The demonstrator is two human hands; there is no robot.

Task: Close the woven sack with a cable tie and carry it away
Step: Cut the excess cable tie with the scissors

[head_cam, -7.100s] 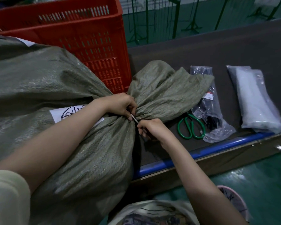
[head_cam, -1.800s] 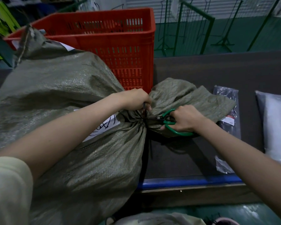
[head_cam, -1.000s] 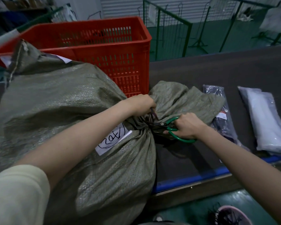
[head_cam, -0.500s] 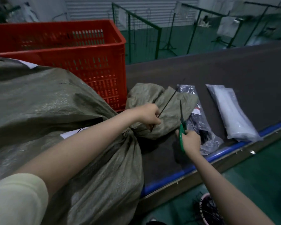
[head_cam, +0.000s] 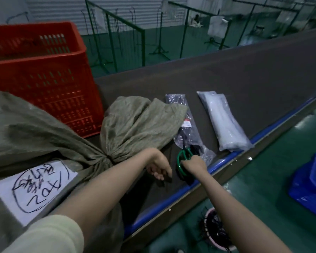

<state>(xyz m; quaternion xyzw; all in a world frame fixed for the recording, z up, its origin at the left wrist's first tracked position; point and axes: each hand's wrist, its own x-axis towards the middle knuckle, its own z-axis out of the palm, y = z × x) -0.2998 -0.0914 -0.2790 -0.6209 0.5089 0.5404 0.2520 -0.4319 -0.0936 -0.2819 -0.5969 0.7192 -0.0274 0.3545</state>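
Our big green woven sack [head_cam: 44, 128] lies on the dark surface [head_cam: 244, 79], right in front of the red crate [head_cam: 44, 79]. Its neck [head_cam: 106, 158] is pinched in tight, and the loose top fans out past it, so we think the closing part is done. The cable tie itself is too thin and dark for us to see there. Our right hand [head_cam: 194, 164] is curled around the green handles of the scissors [head_cam: 183, 161] and holds them low over the surface, next to the bag of black ties [head_cam: 188, 130] and near the bag of white ties [head_cam: 224, 121]. Our left hand [head_cam: 159, 166] hangs just beside the neck with its fingers bent loosely. There may be a small dark bit at the fingertips, but we cannot tell if it holds anything. What is left, we think, is to put the scissors down, grab the sack and carry it away. The sack looks full and heavy, so we will likely need both hands.
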